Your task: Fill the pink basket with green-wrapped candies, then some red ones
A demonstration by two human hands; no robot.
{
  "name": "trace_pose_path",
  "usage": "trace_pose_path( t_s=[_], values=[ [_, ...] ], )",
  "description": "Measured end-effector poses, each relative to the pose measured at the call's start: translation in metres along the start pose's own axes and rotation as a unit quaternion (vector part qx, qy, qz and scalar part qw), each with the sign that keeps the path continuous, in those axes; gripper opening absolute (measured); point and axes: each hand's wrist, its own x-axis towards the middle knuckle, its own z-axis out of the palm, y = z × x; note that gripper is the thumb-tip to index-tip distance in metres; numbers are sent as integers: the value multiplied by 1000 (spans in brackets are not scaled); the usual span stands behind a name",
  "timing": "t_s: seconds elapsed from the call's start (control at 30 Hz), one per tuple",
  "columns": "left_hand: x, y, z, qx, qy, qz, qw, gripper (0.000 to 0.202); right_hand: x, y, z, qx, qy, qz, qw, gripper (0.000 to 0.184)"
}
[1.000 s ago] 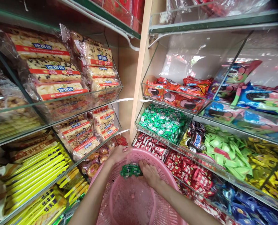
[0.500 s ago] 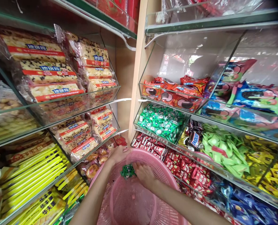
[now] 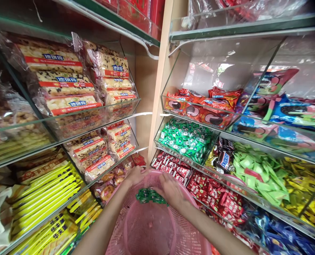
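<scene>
A pink plastic mesh basket point(image 3: 147, 226) fills the bottom centre. My left hand point(image 3: 135, 175) grips its far rim, fingers curled over the edge. My right hand point(image 3: 170, 189) hovers over the basket's far side, closed round a bunch of small green-wrapped candies point(image 3: 148, 195) that hang below the palm. The same green candies fill a glass bin point(image 3: 186, 140) on the shelf just above and to the right.
Glass-fronted shelves surround me. Left shelves hold wrapped nougat bars point(image 3: 67, 102) and yellow packs point(image 3: 43, 191). Right shelves hold red cookie packs point(image 3: 202, 106), red wafer bars point(image 3: 173, 168), Snickers point(image 3: 223, 159), light green sachets point(image 3: 255, 173) and blue cookie packs point(image 3: 295, 113).
My right hand has risen slightly and turned palm down over the green candies, which now hang under it. My left hand stays on the basket rim.
</scene>
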Motion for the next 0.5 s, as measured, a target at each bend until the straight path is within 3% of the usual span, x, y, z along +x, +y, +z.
trace_pose_path(
  t_s=[0.1,0.2,0.3,0.5],
  values=[
    [0,-5,0,-3,-5,-14,1000,54,-1,25,-7,0,61,51,997,28],
    [1,-9,1,-19,-19,-20,999,53,0,44,-4,97,1,72,993,26],
    [2,-12,2,-38,-26,-21,999,54,4,59,-2,196,-52,18,979,27],
    [0,-1,-14,-74,-76,-8,994,65,11,75,-8,255,-39,-71,963,35]
  ],
)
